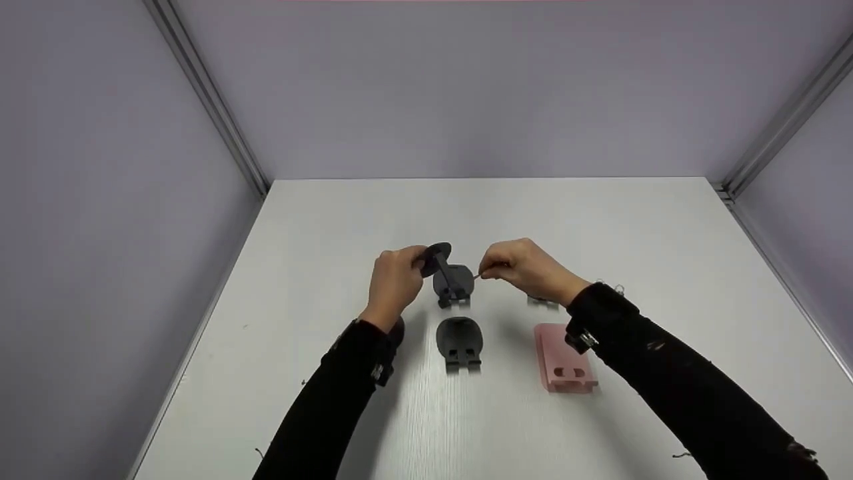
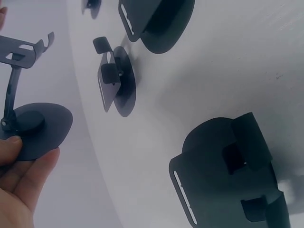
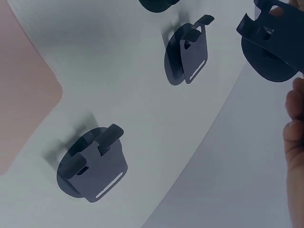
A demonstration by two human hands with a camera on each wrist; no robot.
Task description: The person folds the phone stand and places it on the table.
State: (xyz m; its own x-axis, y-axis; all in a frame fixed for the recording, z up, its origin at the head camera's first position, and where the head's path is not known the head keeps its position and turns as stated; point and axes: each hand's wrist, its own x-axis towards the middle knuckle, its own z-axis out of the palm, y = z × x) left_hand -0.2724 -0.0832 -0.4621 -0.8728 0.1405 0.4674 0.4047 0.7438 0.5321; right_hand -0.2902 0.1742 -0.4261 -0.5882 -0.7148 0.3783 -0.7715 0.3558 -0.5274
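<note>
My left hand (image 1: pixel 393 283) pinches a dark grey folding phone stand by its round base (image 2: pixel 42 126), thumb on one face and fingers on the other. In the left wrist view a thin arm rises from that base to a slotted, hooked plate (image 2: pixel 19 50). At the plate's far edge, the fingertips of my right hand (image 1: pixel 530 270) appear to pinch it; the exact contact is partly hidden. The right wrist view shows the stand's plate (image 3: pixel 289 31) from the hooked side. Another dark phone stand (image 1: pixel 460 341) sits on the table just nearer than my hands.
More dark stands stand around on the white table (image 1: pixel 320 267), including one (image 3: pixel 95 164) partly hidden behind my right wrist in the head view. A pink slotted stand (image 1: pixel 560 357) lies under my right forearm. Pale walls (image 1: pixel 466 93) enclose the back and sides.
</note>
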